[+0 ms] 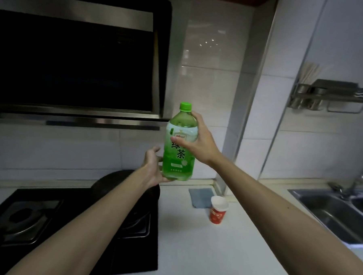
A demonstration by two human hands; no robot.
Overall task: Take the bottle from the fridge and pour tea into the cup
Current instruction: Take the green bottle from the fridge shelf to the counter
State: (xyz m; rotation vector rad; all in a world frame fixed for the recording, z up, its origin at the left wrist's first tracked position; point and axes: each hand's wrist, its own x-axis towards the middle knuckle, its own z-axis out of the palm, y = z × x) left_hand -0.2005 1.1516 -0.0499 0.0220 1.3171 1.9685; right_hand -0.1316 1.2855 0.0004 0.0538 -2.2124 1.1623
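Note:
A green tea bottle (178, 156) with a green cap stands upright in the air above the counter, cap on. My right hand (199, 141) grips its upper body, thumb across the label. My left hand (155, 167) cups the bottle's lower left side and base, its fingers curled round it. A red paper cup (218, 209) with a white inside stands upright on the white counter, below and to the right of the bottle.
A black gas hob (67, 219) with a dark pan (127, 183) lies at the left under a range hood (75, 68). A grey cloth (200, 197) lies behind the cup. A steel sink (330, 210) with a tap and a wall rack (334, 97) are at the right.

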